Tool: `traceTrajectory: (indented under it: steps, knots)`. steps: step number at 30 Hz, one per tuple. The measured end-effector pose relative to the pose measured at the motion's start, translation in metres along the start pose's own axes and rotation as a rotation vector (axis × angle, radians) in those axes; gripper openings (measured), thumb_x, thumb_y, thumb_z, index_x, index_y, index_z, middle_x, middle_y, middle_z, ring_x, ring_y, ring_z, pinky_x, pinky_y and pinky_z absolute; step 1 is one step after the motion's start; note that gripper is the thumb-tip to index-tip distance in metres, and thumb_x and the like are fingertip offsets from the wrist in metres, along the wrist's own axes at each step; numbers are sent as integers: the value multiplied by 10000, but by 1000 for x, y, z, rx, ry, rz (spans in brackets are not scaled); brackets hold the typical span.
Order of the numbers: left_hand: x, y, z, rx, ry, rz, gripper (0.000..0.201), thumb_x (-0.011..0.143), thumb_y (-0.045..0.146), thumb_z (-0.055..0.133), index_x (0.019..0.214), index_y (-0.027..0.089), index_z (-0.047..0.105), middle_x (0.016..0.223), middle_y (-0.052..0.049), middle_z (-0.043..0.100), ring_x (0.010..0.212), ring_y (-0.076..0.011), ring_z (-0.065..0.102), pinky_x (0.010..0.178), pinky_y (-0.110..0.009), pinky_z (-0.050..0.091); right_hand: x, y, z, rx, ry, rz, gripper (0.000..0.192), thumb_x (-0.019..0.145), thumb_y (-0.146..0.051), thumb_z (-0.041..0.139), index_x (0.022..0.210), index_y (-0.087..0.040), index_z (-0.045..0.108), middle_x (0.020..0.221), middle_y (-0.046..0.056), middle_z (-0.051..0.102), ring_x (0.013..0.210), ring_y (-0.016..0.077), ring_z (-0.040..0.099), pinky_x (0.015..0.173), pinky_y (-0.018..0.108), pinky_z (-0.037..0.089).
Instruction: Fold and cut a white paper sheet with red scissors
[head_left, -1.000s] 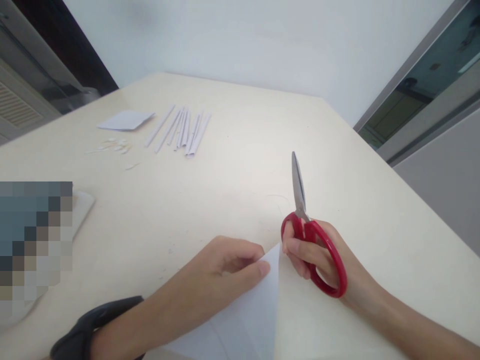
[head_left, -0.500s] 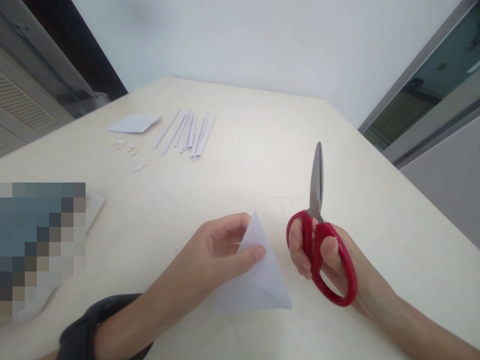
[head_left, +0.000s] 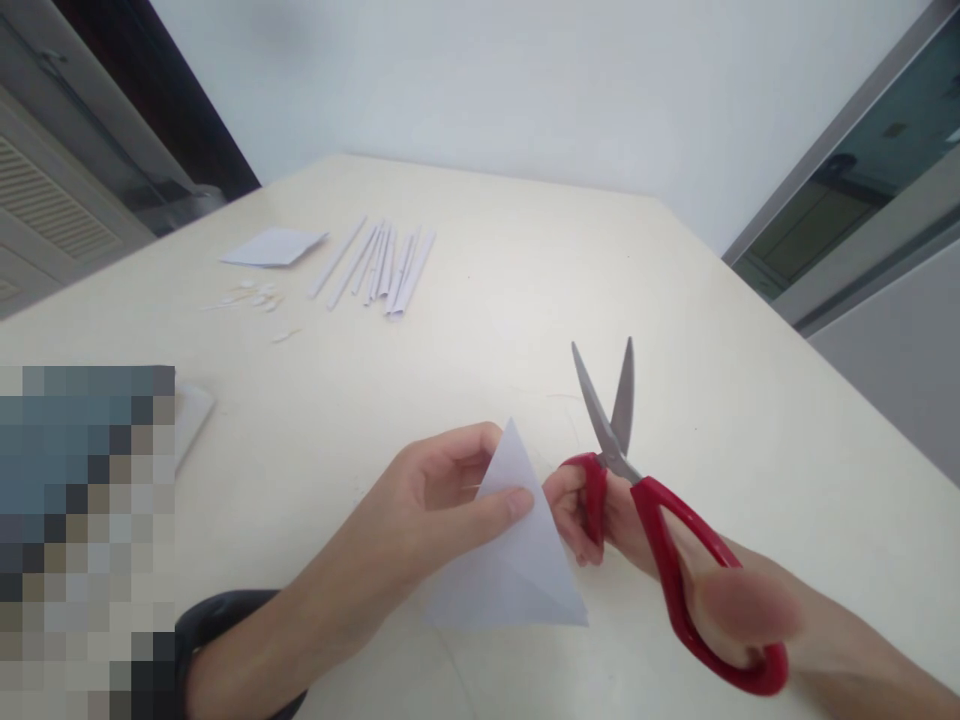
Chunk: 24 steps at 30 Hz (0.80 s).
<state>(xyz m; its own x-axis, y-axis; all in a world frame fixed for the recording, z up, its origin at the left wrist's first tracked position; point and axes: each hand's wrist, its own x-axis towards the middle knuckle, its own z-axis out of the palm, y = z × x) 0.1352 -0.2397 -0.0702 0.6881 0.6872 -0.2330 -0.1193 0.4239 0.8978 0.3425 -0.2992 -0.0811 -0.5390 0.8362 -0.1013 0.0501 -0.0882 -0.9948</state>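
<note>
My left hand (head_left: pixel 442 500) pinches a white folded paper triangle (head_left: pixel 517 570), with the thumb on its front face and the fingers behind it. The triangle's tip points away from me and its wide edge faces me. Just to its right, my right hand (head_left: pixel 630 530) holds red-handled scissors (head_left: pixel 616 458). Their blades are spread apart and point up and away, clear of the paper. Fingers sit in the left loop, and the blurred thumb is in the right loop. A thin thread-like line runs on the table below the triangle.
On the white table (head_left: pixel 525 300), several rolled paper tubes (head_left: pixel 382 265) lie at the back left. Beside them are a folded sheet of paper (head_left: pixel 274 247) and several cotton swabs (head_left: pixel 255 295). A pixelated patch hides the left edge, with a pale flat object (head_left: pixel 193 420) sticking out.
The scissors' blades have gone from closed to spread, and their tips have come lower and nearer me. My right thumb has swung outward to the right. The left hand and paper hardly moved.
</note>
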Motion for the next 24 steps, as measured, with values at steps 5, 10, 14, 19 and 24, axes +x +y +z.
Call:
traceTrajectory:
  steps: [5, 10, 14, 19, 24]
  knots:
    - [-2, 2, 0, 42, -2, 33, 54, 873, 205, 595, 830, 215, 627, 732, 40, 660, 677, -92, 606, 624, -166, 485, -7, -18, 8, -49, 47, 137, 216, 848, -373, 617, 971, -236, 505, 906, -7, 499, 807, 143, 480, 697, 238, 405]
    - [-4, 2, -1, 63, 49, 33, 49, 865, 210, 604, 831, 218, 639, 716, 38, 648, 655, -97, 591, 619, -175, 483, -3, -24, 15, -130, 56, 240, 163, 880, -347, 568, 839, -199, 512, 767, -22, 508, 672, 116, 451, 594, 219, 362]
    - [-5, 2, -2, 59, 73, 23, 46, 867, 227, 598, 852, 209, 638, 806, 19, 671, 738, -122, 625, 673, -197, 497, -1, -22, 17, -162, 13, 272, 305, 896, -467, 484, 812, -178, 531, 806, 28, 543, 725, 162, 496, 623, 257, 380]
    - [-4, 1, 0, 56, 80, -3, 73, 856, 255, 612, 815, 194, 613, 798, 16, 670, 728, -126, 619, 639, -191, 486, -2, -21, 17, -182, -9, 258, 329, 917, -475, 427, 785, -184, 508, 762, 17, 512, 671, 145, 454, 583, 249, 343]
    - [-3, 0, 1, 42, 89, 3, 72, 851, 246, 618, 798, 197, 608, 761, 29, 652, 695, -112, 593, 616, -185, 471, -1, -19, 17, -172, -10, 276, 304, 921, -452, 431, 773, -190, 476, 754, 6, 474, 669, 138, 415, 589, 247, 327]
